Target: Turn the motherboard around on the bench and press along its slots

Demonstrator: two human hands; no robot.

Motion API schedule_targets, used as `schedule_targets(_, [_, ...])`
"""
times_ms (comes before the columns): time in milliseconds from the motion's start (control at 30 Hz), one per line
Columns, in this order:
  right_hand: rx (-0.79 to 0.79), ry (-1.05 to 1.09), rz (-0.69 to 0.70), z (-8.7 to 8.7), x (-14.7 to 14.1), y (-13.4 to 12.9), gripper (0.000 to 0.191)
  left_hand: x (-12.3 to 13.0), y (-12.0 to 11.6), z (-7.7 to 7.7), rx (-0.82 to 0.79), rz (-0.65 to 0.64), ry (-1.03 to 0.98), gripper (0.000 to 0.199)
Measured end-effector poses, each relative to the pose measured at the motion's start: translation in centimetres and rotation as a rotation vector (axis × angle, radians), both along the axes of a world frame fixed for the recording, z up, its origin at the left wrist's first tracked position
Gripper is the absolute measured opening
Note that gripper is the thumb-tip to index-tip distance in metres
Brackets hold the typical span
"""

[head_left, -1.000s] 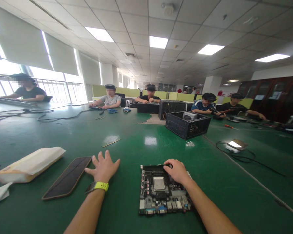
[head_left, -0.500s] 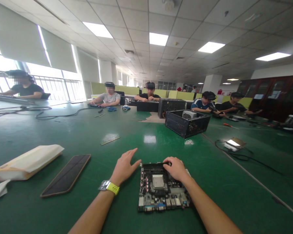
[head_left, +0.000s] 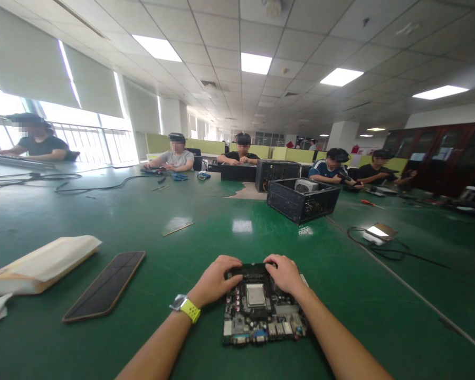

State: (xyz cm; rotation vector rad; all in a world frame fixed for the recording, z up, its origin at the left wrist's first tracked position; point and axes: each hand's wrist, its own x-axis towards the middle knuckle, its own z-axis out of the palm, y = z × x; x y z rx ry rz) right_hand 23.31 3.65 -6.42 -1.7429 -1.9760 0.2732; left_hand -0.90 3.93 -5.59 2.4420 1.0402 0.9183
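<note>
A motherboard (head_left: 277, 311) lies flat on the green table (head_left: 206, 348), its port row toward me and a square silver chip near its middle. My left hand (head_left: 217, 279), with a yellow-strapped watch on the wrist, has its thumb and fingers at the board's far left corner. The far edge, right of centre, is gripped between the thumb and fingers of my right hand (head_left: 285, 273). A black strip along the far edge shows between both hands. The fingertips' undersides are hidden.
Left of my arms lie a dark phone-like slab (head_left: 106, 285) and a paper-covered packet (head_left: 47, 264). Beyond the board stands an open black computer case (head_left: 303, 203). A cable (head_left: 396, 253) runs at the right. Several people sit across the table.
My left hand has moved right onto the board's far left corner, and its fingers have closed in. My right hand and the motherboard have stayed nearly in place.
</note>
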Motion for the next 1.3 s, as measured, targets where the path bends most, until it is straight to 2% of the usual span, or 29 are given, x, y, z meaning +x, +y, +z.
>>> schedule_targets(667, [-0.008,0.027,-0.001,0.13,-0.04,-0.01,0.026,-0.48,-0.26,0.04,0.024,0.078,0.082,0.017])
schedule_targets(1300, [-0.001,0.031,0.026,0.13,-0.06,-0.08,0.026,-0.73,-0.55,0.83,0.056,0.132,0.089,0.014])
